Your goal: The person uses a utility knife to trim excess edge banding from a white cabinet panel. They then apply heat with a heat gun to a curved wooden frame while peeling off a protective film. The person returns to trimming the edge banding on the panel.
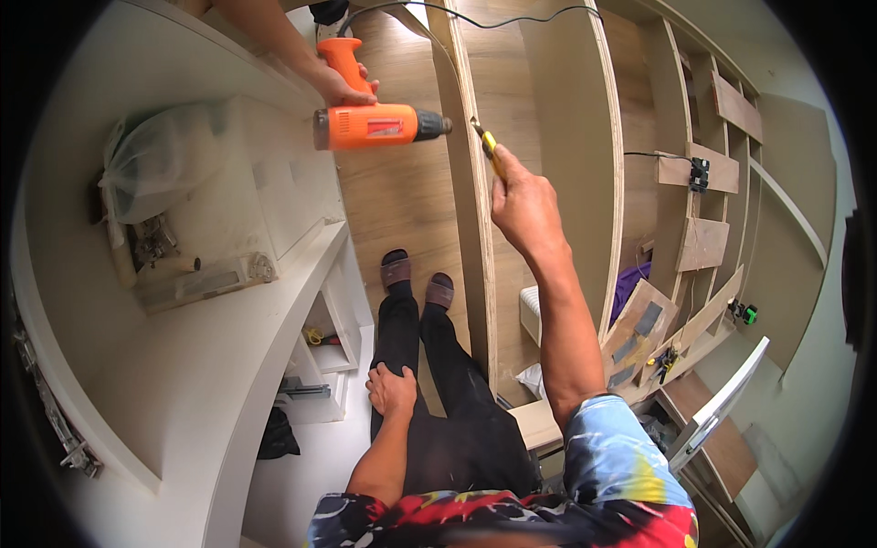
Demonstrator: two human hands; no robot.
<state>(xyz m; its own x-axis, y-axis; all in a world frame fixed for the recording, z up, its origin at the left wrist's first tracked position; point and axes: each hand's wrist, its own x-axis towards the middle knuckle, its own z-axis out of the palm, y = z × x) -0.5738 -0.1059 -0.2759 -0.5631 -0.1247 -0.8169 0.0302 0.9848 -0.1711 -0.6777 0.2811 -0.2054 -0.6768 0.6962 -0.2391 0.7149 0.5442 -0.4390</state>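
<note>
1. At the far left stands a white cabinet, with a bulging clear plastic bag in its upper part.
2. Lower down, black cloth lies by the open white compartments, where something with yellow handles shows.
3. At the top, a co-worker's hand is wrapped around the handle of an orange heat gun. Its dark nozzle points right, just beside the edge of an upright board. A dark cord runs from its handle along the top.
4. The person's left hand rests on the black trousers, its grip loose, with the fingers draped over one leg and no tool in it. Past it, the two slippers stand on the wooden floor.
5. The yellow knife is at that board's edge, close to the nozzle; I cannot tell whether its blade touches the wood.
6. The right hand has its grip closed firmly around the knife, arm stretched forward.
7. Further right come another upright board, a purple cloth, a black box on a wooden piece, and a green and black tool.
</note>
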